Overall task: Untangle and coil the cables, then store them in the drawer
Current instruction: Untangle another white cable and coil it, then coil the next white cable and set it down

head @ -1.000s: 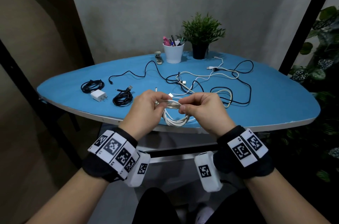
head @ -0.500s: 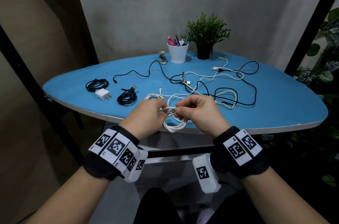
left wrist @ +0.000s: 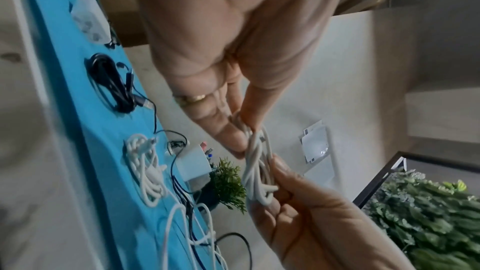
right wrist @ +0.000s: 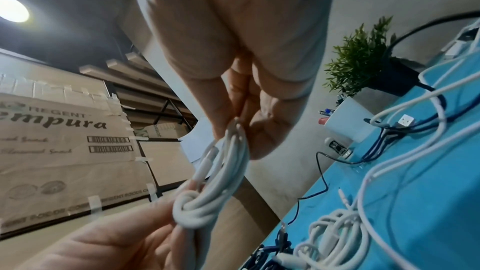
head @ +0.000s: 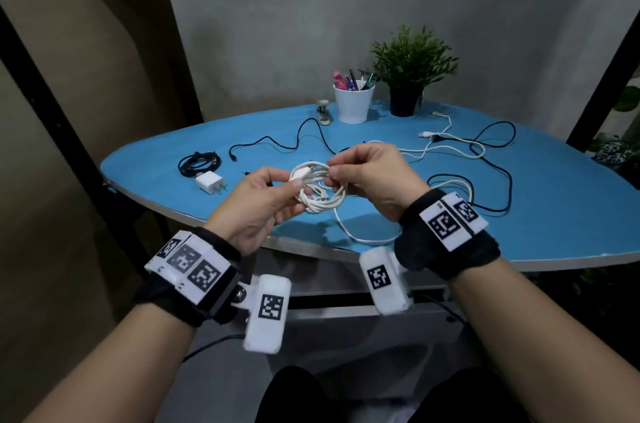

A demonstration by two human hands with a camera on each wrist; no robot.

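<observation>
Above the near edge of a blue table [head: 554, 232], two bare hands are holding a small coil of white cable [head: 320, 192] between them. The left hand [head: 258, 204] is pinching one side of the coil between thumb and fingers, with a white plug lying against the thumb. The right hand [head: 372, 180] is pinching the opposite side with its fingertips [right wrist: 228, 122], fingers curled round the bundled loops. The left wrist view is showing the strands twisted together where the two hands are meeting [left wrist: 257, 171]. A loose tail of the same white cable is hanging down from the coil and curving across the table edge.

Both wrists are wearing black bands with white marker tags.

Farther out on the table, to the left, a coiled black cable [head: 198, 163] is lying just beside a white wall charger [head: 209, 182]. To the right, a loose white cable [head: 450, 145] and a loose black cable [head: 498, 163] are sprawling across each other, still tangled. At the far edge a white cup of pens [head: 353, 102] is standing between a small stapler [head: 323, 111] and a potted green plant [head: 412, 71]. Behind the table a grey wall is rising.
</observation>
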